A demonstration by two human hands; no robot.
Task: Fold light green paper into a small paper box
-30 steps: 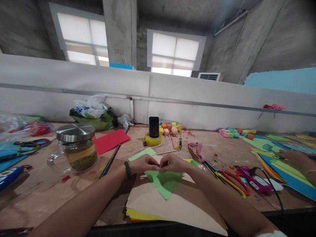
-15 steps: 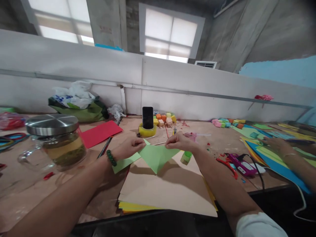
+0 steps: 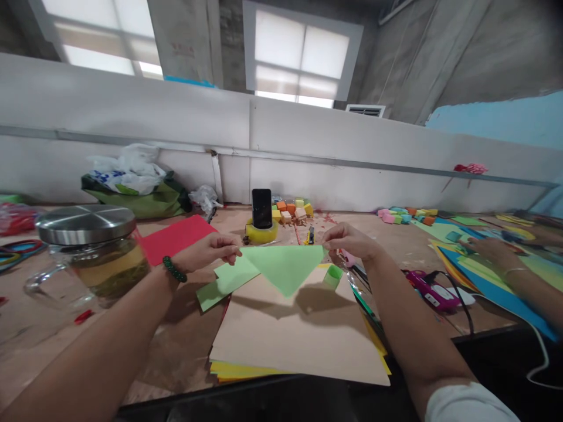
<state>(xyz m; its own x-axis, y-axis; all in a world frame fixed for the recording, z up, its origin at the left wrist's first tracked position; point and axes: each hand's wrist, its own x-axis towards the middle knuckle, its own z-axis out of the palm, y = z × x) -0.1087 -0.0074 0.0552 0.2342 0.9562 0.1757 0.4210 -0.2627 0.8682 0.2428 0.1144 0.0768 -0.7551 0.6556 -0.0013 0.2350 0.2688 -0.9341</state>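
Note:
A light green paper triangle point(image 3: 285, 268), point downward, is stretched between my two hands above a stack of paper. My left hand point(image 3: 216, 248), with a dark green bead bracelet on the wrist, pinches its left corner. The right corner is pinched by my right hand point(image 3: 349, 240). Beneath lies the stack, with a beige sheet point(image 3: 290, 340) on top and yellow edges below. A small green paper roll point(image 3: 333, 276) rests on the stack near my right hand. Left of the triangle are green paper pieces point(image 3: 224, 288).
A glass tea mug point(image 3: 105, 264) with a steel lid stands at left, beside red paper point(image 3: 178, 234). A phone point(image 3: 262, 208) leans in a yellow holder behind the triangle. At right lie a purple glue gun point(image 3: 433, 293) and another person's hand point(image 3: 488, 251) over coloured sheets.
My hands have moved apart, drawing the triangle's top edge straight and wide. The thin stick seen along that edge earlier no longer shows there. The view has shifted slightly.

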